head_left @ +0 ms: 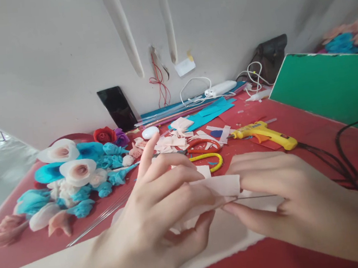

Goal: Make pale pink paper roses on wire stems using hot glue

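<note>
In the middle of the view, my left hand [171,204] is closed on a pale pink strip of crepe paper [226,185], its index finger raised. My right hand [270,188] pinches the strip's other end, where a thin dark wire [255,197] runs beside the fingers. Beneath both hands lies a large pale sheet of paper [236,227]. Just beyond the fingers are scissors [217,162] with a yellow and a red handle loop, partly hidden by my left hand. A yellow glue gun [267,134] lies beyond my right hand.
Paper flowers [79,172] in blue, white and pink cover the left of the red table [25,240]. Pink scraps [173,142] and blue paper [212,111] lie behind. A phone [117,109] leans on the wall. A green board [330,89] and black cable [340,144] are at right.
</note>
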{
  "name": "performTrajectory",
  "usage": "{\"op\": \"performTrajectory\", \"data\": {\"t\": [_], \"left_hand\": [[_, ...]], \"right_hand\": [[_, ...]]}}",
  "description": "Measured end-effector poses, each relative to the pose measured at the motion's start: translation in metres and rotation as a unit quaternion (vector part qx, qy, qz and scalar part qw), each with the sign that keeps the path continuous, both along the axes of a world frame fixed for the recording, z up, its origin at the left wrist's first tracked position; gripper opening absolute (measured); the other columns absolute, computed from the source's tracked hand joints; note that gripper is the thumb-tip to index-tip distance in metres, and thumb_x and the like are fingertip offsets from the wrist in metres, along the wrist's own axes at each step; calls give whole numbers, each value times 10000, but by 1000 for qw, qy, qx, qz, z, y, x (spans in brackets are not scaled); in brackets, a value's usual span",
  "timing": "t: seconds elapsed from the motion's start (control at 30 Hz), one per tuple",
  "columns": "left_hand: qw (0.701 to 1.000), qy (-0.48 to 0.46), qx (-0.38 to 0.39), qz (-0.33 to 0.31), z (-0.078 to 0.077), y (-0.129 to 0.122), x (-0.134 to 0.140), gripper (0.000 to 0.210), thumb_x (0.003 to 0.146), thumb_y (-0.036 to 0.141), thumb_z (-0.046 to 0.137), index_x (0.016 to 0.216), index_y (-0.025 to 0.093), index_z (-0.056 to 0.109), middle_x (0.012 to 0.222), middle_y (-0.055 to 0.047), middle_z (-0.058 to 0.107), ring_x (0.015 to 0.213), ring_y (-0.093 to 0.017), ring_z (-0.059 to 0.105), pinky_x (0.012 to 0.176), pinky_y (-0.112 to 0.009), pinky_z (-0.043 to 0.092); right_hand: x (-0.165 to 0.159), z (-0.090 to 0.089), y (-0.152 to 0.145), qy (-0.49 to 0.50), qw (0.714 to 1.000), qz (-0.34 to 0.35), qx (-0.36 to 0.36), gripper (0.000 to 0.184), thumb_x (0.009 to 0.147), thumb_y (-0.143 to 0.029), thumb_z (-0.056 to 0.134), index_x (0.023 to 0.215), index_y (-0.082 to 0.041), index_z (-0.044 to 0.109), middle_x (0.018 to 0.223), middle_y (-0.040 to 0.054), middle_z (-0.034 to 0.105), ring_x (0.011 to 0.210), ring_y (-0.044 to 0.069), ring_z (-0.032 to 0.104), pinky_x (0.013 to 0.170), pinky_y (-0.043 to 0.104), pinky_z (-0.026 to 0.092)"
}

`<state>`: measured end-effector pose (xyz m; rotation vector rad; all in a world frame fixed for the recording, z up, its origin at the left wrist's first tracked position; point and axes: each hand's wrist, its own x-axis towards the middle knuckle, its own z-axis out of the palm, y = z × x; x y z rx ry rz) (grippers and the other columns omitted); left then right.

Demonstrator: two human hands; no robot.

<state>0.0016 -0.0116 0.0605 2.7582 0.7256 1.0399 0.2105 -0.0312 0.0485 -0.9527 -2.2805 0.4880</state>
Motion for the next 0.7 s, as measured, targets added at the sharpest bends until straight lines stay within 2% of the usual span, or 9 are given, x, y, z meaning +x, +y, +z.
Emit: {"op": "performTrajectory", "data": {"t": [0.13, 0.33, 0.53, 0.7], "left_hand": [[1000, -3, 3, 7, 0, 1, 2, 175, 697, 120, 686, 830, 207, 614, 775, 49, 646, 863, -150, 565, 1146, -565, 90], [1000, -7, 16, 15, -2, 1, 3, 128, 728, 118, 665, 810, 206, 620, 756, 49, 656, 862, -144, 570, 1139, -562, 122], [1000, -21, 16, 14, -3, 1, 2, 124, 724, 132, 664, 813, 210, 625, 749, 40, 649, 850, -150, 577, 1145, -550, 123], [999, -25, 35, 2, -2, 2, 2, 161, 739, 107, 635, 837, 235, 627, 763, 50, 657, 829, -139, 577, 1140, -559, 153]], "right_hand": [[-1, 0, 0, 0, 1000, -6, -10, 148, 871, -164, 529, 752, -145, 615, 680, -19, 555, 656, 86, 514, 630, 216, 387], [-3, 0, -2, 1, 1000, -19, -20, 171, 872, -161, 509, 735, -145, 610, 686, -14, 549, 647, 84, 508, 615, 218, 379], [-5, -1, -1, 16, 999, -19, 26, 154, 855, -142, 524, 720, -141, 598, 681, -19, 559, 640, 78, 507, 631, 211, 387], [1, 6, 3, 7, 1000, -11, 10, 157, 798, -200, 632, 693, -176, 519, 664, -58, 555, 625, 64, 510, 577, 172, 387]]}}
